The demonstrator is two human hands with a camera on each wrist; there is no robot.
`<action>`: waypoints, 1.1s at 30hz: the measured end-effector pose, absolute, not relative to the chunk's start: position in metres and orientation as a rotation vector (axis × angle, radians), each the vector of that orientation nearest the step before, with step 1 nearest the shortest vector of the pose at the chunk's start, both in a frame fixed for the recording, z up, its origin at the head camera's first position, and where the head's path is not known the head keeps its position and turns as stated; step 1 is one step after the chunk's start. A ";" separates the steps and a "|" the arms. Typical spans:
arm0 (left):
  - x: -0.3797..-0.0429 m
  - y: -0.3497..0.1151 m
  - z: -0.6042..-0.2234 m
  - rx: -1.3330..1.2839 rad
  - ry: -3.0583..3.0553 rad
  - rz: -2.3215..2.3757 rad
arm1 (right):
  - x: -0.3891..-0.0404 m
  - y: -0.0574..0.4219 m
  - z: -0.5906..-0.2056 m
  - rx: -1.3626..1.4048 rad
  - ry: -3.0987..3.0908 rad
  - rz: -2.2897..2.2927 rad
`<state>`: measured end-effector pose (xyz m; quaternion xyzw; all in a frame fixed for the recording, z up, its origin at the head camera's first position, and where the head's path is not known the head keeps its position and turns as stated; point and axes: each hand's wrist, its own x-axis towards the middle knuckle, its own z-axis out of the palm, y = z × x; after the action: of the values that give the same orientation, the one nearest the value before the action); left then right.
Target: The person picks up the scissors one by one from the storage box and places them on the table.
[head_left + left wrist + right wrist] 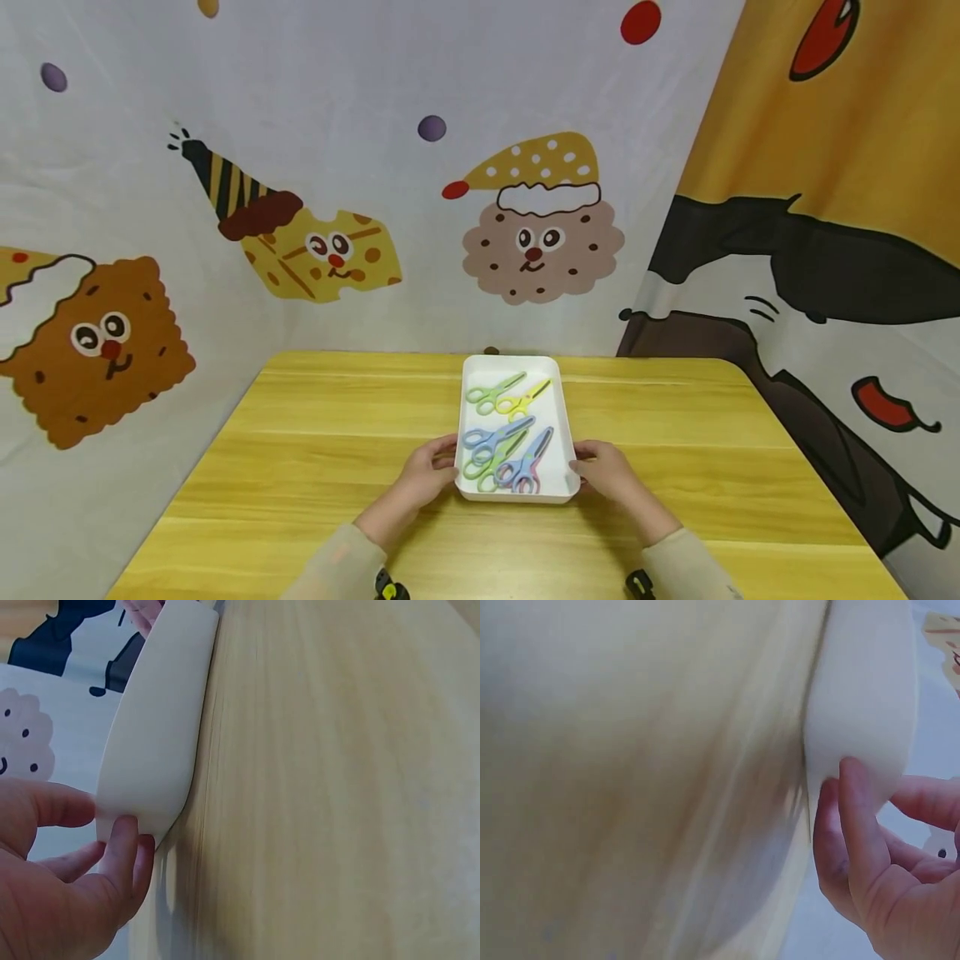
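Observation:
A white rectangular tray (pixel 558 467) sits at the middle of the table, with several small scissors in it. Light green scissors (pixel 494 394) and yellow scissors (pixel 523 402) lie in its far half. Blue scissors (pixel 495 439) overlap another green pair (pixel 499 463) in the near half, beside more blue scissors (pixel 525 463) with pink handle loops partly beneath. My left hand (pixel 429 473) grips the tray's left side near the front corner, thumb at the rim and fingers against the outer wall (pixel 157 712). Opposite, my right hand (pixel 606 468) holds the right side likewise (pixel 862 690).
The wood-grain table (pixel 337 433) extends to both sides of the tray. A white curtain (pixel 360 83) with cartoon prints hangs right behind the table's far edge. On the right hangs a yellow, black and white printed cloth (pixel 847 167).

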<state>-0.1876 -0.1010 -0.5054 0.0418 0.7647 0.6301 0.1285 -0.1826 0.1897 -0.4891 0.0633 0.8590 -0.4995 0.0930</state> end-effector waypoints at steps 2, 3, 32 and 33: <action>-0.188 -0.101 -0.504 0.114 2.229 1.822 | -0.184 0.191 -0.490 0.208 2.496 -1.531; -0.187 -0.100 -0.504 0.113 2.231 1.819 | -0.184 0.192 -0.490 0.214 2.471 -1.550; -0.181 -0.088 -0.494 0.161 2.519 1.667 | -0.190 0.192 -0.492 0.245 2.453 -1.727; -0.181 -0.087 -0.493 0.167 2.544 1.654 | -0.190 0.192 -0.492 0.240 2.454 -1.725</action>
<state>-0.1814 -0.0873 -0.4929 0.0550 0.8360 0.5436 0.0513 -0.1899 0.1921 -0.4919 0.0796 0.8138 -0.5719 0.0661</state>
